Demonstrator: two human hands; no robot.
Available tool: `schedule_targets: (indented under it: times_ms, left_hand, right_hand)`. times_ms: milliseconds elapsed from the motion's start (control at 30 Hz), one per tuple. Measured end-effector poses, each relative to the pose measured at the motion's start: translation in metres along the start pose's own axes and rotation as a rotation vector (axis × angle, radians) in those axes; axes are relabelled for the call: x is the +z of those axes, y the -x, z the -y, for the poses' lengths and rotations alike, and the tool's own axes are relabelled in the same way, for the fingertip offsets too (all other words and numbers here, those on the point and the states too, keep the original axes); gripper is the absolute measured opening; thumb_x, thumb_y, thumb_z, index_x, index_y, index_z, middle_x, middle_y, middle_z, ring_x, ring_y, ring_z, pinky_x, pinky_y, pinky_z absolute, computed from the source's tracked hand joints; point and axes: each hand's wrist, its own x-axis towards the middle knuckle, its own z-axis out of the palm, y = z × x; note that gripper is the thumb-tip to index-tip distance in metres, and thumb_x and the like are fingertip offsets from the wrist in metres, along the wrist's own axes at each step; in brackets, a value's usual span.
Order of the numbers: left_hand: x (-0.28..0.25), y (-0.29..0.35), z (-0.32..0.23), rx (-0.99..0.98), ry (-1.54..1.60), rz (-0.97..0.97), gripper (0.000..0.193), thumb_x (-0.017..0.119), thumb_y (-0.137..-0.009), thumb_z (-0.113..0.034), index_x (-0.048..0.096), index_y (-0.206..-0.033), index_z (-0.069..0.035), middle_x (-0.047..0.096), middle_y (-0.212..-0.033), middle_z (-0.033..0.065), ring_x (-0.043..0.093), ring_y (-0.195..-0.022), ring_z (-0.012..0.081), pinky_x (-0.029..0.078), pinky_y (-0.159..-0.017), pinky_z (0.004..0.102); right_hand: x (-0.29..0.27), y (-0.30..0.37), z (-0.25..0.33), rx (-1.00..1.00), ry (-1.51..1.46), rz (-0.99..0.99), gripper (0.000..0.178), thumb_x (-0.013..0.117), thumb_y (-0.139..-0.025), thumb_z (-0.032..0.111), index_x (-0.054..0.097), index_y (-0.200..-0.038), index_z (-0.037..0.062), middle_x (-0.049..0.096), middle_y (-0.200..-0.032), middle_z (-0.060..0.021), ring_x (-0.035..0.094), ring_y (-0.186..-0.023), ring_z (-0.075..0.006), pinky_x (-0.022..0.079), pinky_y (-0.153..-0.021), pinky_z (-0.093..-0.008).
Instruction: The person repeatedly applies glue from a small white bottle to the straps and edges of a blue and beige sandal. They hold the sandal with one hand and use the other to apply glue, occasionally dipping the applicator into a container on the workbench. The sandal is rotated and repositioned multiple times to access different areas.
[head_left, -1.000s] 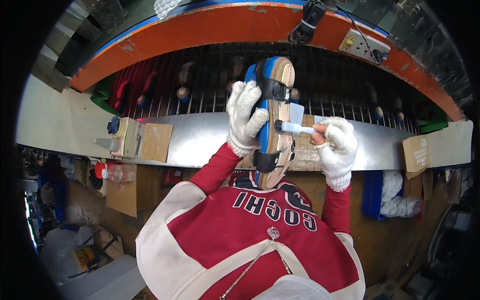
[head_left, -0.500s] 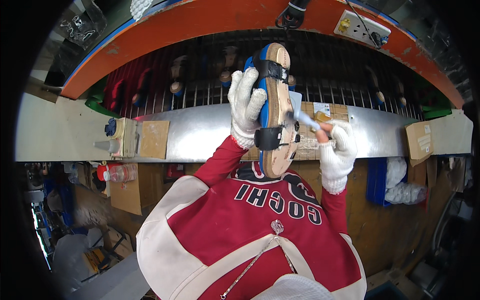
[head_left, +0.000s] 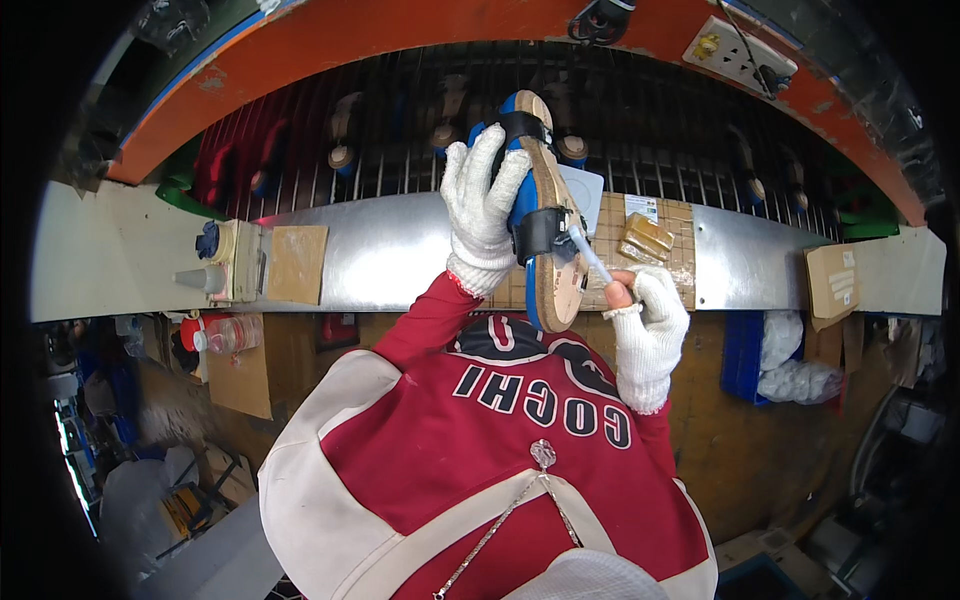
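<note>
My left hand (head_left: 481,215), in a white knit glove, holds a sandal (head_left: 548,190) up over the bench from its left side. The sandal has a tan footbed, black straps and a blue form showing along its left side. My right hand (head_left: 650,325) also wears a white glove, with the thumb and a fingertip bare. Those fingers pinch a small brush (head_left: 594,260) by its pale handle. Its tip meets the sandal near the lower black strap (head_left: 541,232); the strap partly hides the contact.
Ahead, rows of thin rods (head_left: 400,170) carry several more sandals under an orange frame (head_left: 380,45). On the metal bench (head_left: 375,240) lie a cardboard piece (head_left: 297,264), an amber block (head_left: 647,238) and a white card (head_left: 583,195). A blue bin (head_left: 742,355) stands below right.
The sandal and left hand have shifted slightly left in view. My right hand has moved lower and left, bringing the brush from the middle of the footbed to the lower strap.
</note>
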Motion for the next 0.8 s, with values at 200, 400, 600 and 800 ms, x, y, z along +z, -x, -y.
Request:
schedule_targets:
  times_ms: [200,400,600,800]
  left_hand:
    - [-0.013,0.002,0.001,0.048,-0.102,-0.03,0.059,0.078,-0.069,-0.015,0.062,-0.126,-0.016,0.058,-0.132,0.0196,0.06,-0.117,0.0364,0.042,-0.097,0.0548]
    - [-0.021,0.0,0.005,0.059,-0.124,-0.074,0.061,0.076,-0.067,-0.013,0.061,-0.126,-0.016,0.058,-0.131,0.0205,0.061,-0.114,0.0364,0.043,-0.091,0.0536]
    - [-0.036,0.003,0.009,0.02,-0.091,-0.041,0.06,0.077,-0.069,-0.013,0.06,-0.127,-0.015,0.06,-0.13,0.0194,0.062,-0.113,0.0358,0.043,-0.093,0.0538]
    - [-0.041,0.005,0.003,-0.086,-0.138,-0.017,0.067,0.079,-0.068,-0.015,0.058,-0.131,-0.014,0.06,-0.129,0.0169,0.062,-0.113,0.0339,0.042,-0.09,0.0508]
  right_hand:
    - [0.005,-0.016,0.001,-0.184,0.154,-0.077,0.018,0.078,-0.084,0.013,0.073,-0.095,0.0,0.063,-0.088,-0.0074,0.057,-0.075,-0.0166,0.044,-0.066,-0.0289]
    - [0.004,-0.031,-0.001,-0.383,0.258,-0.052,0.018,0.08,-0.08,0.013,0.075,-0.094,0.0044,0.066,-0.091,-0.0083,0.06,-0.086,-0.0225,0.044,-0.077,-0.0329]
    - [-0.005,-0.026,0.0,-0.411,0.219,0.131,0.017,0.079,-0.08,0.012,0.075,-0.094,0.0039,0.066,-0.091,-0.0085,0.06,-0.087,-0.0221,0.045,-0.077,-0.0333]
    - [0.02,-0.024,-0.006,-0.185,-0.075,0.071,0.015,0.073,-0.088,0.009,0.07,-0.096,-0.0034,0.059,-0.089,-0.005,0.055,-0.076,-0.0099,0.044,-0.064,-0.0235]
